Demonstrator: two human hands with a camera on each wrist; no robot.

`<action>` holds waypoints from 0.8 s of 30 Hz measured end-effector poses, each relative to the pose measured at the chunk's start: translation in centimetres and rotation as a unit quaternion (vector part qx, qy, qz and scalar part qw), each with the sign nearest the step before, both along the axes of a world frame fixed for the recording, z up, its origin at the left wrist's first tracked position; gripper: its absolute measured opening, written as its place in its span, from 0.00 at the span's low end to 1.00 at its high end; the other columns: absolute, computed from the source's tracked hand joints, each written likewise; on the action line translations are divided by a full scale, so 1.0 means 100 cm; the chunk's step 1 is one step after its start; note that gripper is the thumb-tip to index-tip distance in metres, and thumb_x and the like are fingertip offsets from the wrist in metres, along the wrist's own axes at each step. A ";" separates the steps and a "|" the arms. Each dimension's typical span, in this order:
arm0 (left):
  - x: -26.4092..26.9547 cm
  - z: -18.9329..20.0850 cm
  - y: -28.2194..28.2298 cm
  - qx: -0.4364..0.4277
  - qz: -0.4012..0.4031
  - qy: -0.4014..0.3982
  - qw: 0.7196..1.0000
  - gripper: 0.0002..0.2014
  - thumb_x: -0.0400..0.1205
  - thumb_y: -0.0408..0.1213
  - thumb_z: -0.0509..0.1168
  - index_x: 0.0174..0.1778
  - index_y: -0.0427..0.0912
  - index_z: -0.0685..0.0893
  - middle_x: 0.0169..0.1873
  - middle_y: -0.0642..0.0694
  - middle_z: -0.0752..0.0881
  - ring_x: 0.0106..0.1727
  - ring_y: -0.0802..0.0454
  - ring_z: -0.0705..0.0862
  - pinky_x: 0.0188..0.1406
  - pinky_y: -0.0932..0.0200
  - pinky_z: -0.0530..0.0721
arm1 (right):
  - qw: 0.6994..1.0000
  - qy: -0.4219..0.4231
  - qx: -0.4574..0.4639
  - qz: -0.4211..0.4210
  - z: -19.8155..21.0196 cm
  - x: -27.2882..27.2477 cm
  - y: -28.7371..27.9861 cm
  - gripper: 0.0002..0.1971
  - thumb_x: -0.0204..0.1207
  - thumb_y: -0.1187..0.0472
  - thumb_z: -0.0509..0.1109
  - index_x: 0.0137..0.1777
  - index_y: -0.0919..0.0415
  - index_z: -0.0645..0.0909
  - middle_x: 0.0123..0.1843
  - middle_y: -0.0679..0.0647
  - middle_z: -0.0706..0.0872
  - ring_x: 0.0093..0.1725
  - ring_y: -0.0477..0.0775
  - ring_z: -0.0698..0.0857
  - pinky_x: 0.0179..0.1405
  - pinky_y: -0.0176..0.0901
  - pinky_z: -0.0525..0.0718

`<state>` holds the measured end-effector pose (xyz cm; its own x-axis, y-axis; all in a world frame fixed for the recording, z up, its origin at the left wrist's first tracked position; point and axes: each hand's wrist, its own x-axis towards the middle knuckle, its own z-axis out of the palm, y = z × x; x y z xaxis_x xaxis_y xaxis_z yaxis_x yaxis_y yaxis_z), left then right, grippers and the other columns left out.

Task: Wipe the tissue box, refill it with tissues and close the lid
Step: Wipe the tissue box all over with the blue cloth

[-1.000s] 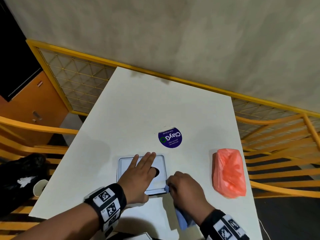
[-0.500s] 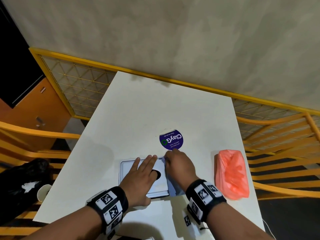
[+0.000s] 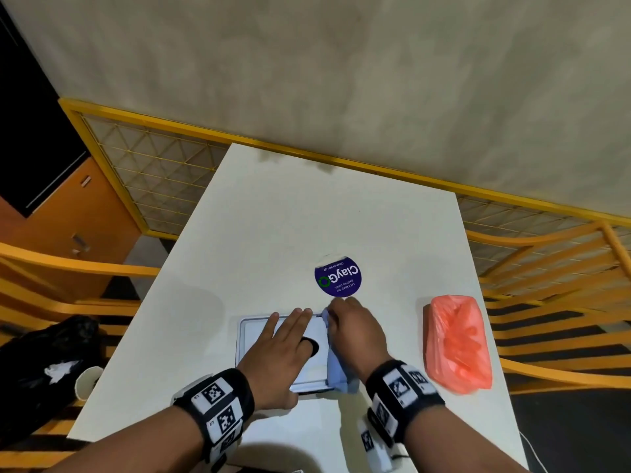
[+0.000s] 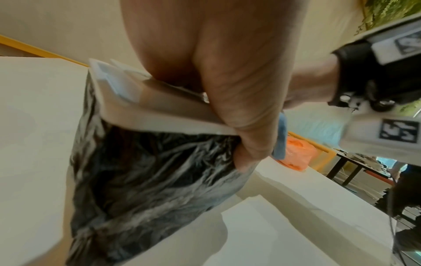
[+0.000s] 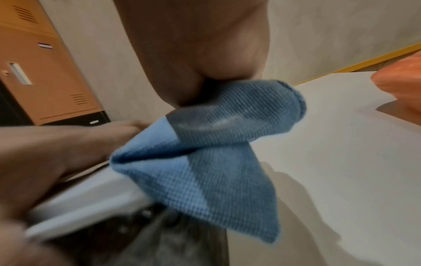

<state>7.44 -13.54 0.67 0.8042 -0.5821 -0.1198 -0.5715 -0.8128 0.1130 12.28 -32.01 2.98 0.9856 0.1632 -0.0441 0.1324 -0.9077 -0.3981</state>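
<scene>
The tissue box (image 3: 256, 332) stands near the table's front edge, with a white lid (image 4: 159, 115), an oval hole and dark marbled sides (image 4: 148, 180). My left hand (image 3: 283, 349) lies flat on the lid with straight fingers, its thumb (image 4: 246, 126) pressing down over the near edge. My right hand (image 3: 355, 332) grips a blue cloth (image 5: 205, 153) against the box's right side, knuckles at the far right corner. The cloth (image 3: 336, 373) trails back along that side. An orange plastic pack (image 3: 457, 339) lies to the right of the box.
A round purple sticker (image 3: 338, 276) sits on the white table (image 3: 273, 216) just beyond the box. A black bag (image 3: 51, 363) and a paper cup (image 3: 87, 380) lie at the left below table level. Yellow chairs (image 3: 546, 268) and a yellow rail surround the table.
My right hand has slid the cloth from the box's near right corner forward along the right side to the far corner. My left hand has stayed on the lid.
</scene>
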 end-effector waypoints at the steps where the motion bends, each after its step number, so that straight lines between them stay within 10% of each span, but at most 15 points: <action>1: 0.000 0.000 0.000 0.000 0.003 0.007 1.000 0.35 0.50 0.54 0.76 0.53 0.47 0.79 0.80 0.30 0.70 0.82 0.31 0.69 0.74 0.28 0.73 | 1.000 -0.002 -0.002 0.001 0.000 0.007 0.003 0.06 0.77 0.63 0.62 0.40 0.52 0.76 0.40 0.50 0.78 0.34 0.55 0.75 0.28 0.46 0.68; 14: 0.009 0.000 0.000 -0.009 -0.012 -0.007 1.000 0.33 0.58 0.53 0.74 0.58 0.46 0.77 0.86 0.32 0.59 0.87 0.34 0.58 0.82 0.30 0.60 | 0.993 0.096 -0.010 0.063 0.014 -0.084 -0.035 0.05 0.78 0.57 0.61 0.43 0.50 0.77 0.39 0.45 0.77 0.37 0.47 0.75 0.34 0.44 0.71; 19: 0.017 0.008 0.002 -0.036 0.003 0.040 0.999 0.32 0.68 0.56 0.71 0.66 0.47 0.71 0.88 0.36 0.47 0.89 0.39 0.43 0.86 0.36 0.45 | 0.965 0.149 0.202 -0.075 0.044 -0.082 -0.049 0.09 0.77 0.61 0.65 0.49 0.42 0.79 0.44 0.41 0.87 0.46 0.37 0.85 0.46 0.37 0.81; 24: 0.026 0.017 0.000 -0.053 0.048 0.070 0.995 0.32 0.67 0.65 0.67 0.61 0.51 0.69 0.83 0.37 0.63 0.87 0.38 0.55 0.80 0.36 0.60 | 0.940 0.115 0.281 -0.157 0.052 -0.079 -0.064 0.15 0.81 0.65 0.66 0.58 0.43 0.80 0.54 0.42 0.87 0.49 0.30 0.83 0.42 0.22 0.75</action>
<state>10.00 -13.52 2.38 0.8367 -0.5181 -0.1773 -0.4636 -0.8425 0.2743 4.40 -38.43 8.16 0.9639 -0.0734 -0.2561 -0.2557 -0.5252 -0.8117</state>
